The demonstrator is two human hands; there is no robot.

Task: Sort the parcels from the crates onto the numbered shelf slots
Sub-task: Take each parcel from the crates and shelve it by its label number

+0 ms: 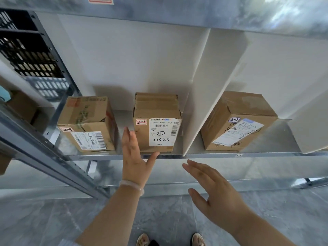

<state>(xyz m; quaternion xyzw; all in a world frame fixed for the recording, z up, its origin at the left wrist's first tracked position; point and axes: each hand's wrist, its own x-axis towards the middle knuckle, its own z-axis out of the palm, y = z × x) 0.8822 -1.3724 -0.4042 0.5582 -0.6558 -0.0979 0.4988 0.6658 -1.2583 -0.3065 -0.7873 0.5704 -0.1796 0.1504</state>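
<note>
The left hand (134, 153) was open, its fingers straight and pointing upward against the lower left corner of the middle parcel (157, 125), with the thumb spread out along the front edge of the shelf (275, 139). Whether the fingers actually touched the cardboard could not be told. A pale bracelet (132, 186) sat on that wrist. The right hand (213, 192) was also open and held nothing. It hung below the shelf edge, well short of any box, with its fingers stretched up and to the left.

The middle parcel stood upright near the front of the shelf. It bore a small tag reading 2-1 and a white label with 0325 handwritten on it. The left parcel (87, 125), just beside it in the same slot, also carried a 2-1 tag and stood turned slightly askew. A white divider (200, 96) closed that slot on the right. Beyond the divider the right parcel (236, 121), tagged 2-2, sat at an angle in the next slot.

A black slatted crate (26, 47) showed at the upper left, past the metal upright of the rack. Below lay a grey stone-patterned floor (53, 219), and the person's feet (142, 239) showed at the bottom edge.
</note>
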